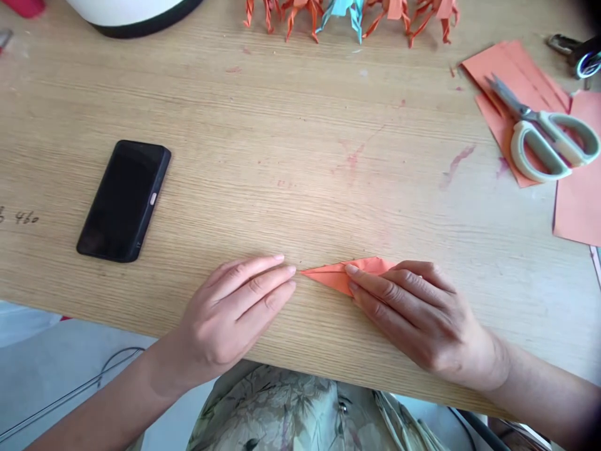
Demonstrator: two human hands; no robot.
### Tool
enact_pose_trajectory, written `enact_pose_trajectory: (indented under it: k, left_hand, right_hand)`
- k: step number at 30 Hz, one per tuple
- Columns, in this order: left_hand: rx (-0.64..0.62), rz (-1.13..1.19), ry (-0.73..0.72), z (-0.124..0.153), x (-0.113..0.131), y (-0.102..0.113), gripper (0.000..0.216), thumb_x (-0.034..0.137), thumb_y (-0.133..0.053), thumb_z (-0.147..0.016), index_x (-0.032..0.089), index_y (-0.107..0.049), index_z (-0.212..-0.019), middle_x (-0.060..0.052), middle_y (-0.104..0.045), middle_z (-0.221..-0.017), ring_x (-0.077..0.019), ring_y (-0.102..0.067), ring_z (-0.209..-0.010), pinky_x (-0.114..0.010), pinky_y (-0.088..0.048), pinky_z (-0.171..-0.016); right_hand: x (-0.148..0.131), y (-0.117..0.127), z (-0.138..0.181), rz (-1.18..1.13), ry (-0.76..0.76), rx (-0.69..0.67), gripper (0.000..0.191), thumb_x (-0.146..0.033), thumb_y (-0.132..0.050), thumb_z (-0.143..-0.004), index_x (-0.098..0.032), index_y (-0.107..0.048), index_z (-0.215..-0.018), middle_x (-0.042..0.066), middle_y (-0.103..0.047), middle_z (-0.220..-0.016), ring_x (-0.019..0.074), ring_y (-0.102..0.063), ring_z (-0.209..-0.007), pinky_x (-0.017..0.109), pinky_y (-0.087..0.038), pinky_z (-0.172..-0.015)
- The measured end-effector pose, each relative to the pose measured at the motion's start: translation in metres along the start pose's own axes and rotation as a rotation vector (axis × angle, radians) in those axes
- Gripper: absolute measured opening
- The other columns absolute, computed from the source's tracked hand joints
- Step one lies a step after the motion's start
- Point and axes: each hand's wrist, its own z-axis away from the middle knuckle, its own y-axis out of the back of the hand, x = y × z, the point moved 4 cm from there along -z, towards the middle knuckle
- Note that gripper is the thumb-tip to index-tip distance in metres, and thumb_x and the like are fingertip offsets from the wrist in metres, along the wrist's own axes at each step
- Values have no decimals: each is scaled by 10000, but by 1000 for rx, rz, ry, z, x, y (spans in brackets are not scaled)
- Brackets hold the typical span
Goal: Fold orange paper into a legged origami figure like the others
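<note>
Wooden tabletop [263, 119], inked "460" [27, 218] — left hand [230, 316] uncurled; right hand [425, 316] atop folded orange paper [331, 274] — can't tell if gripping.

Pale wooden table [225, 163], reddish stains [353, 158], light grey floor [51, 379]

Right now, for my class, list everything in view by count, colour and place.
Folded paper: one, orange, lower middle
Phone-like device: one, black, left
Paper figures: about five, orange and one blue, top edge
Paper sheets: several, orange, right
Scissors: one pair, pale-handled, on the sheets
Dark item: one, black, top right
White object: one, dark-based, top left
Small object: one, red, top left corner
Handwriting: one line, dark, left edge
Table: one, light wood, throughout
Garment: one, patterned green, bottom middle
Left hand: one, bare, near the paper's tip
Right hand: one, bare, on the paper
</note>
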Motion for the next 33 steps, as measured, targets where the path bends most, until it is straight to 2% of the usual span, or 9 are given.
enact_pose_trajectory:
  k: [3, 7, 14, 22, 27, 33]
  left_hand:
    - [33, 19, -78, -18, 8, -3, 254, 109, -523, -1005, 128, -674, -1207, -101, -737, -1177, -241, -662, -1108, -394, -578, -912]
    - [24, 40, -80, -40, 13, -12, 187, 81, -526, -999, 107, -696, -1073, -83, -743, -972, -204, -664, -902, -344, -577, -769]
    - [24, 141, -20, -38, 9, -18, 126, 71, -590, -966, 97, -694, -1032, -85, -722, -987, -191, -620, -919, -334, -558, -812]
    - [41, 17, 54, -50, 14, -23, 90, 179, -620, -977, 182, -707, -957, -3, -706, -841, -183, -569, -830, -353, -458, -751]
    - [35, 0, 28, -47, 14, -23, 170, 149, -536, -1012, 159, -697, -960, -17, -695, -828, -180, -546, -793, -350, -434, -733]
    - [37, -29, 55, -41, 11, -23, 98, 127, -592, -977, 146, -686, -956, -25, -685, -841, -187, -552, -798, -348, -421, -731]
  right_hand:
    - [0, 0, -1, 6, 3, 14, 231, -48, -524, -960, -123, -741, -987, 165, -751, -1194, 238, -704, -898, 411, -536, -738]
    - [0, 0, -1, 3, -8, 24, 221, -66, -527, -970, -130, -737, -995, 150, -756, -1196, 225, -708, -872, 404, -548, -727]
    - [2, -1, 2, -77, -67, 37, 210, -59, -533, -957, -95, -719, -1046, 147, -745, -1225, 231, -696, -891, 427, -544, -791]
    - [4, -4, 0, -174, -167, 61, 196, -34, -589, -918, -131, -707, -1041, 105, -769, -1169, 207, -711, -907, 453, -509, -984]
    - [6, -2, -2, -203, -248, 79, 151, -58, -616, -926, -172, -693, -988, 57, -789, -1091, 178, -721, -853, 432, -521, -967]
    - [8, -3, -4, -227, -278, 89, 127, -59, -642, -914, -150, -685, -992, 71, -789, -1055, 181, -722, -844, 424, -526, -947]
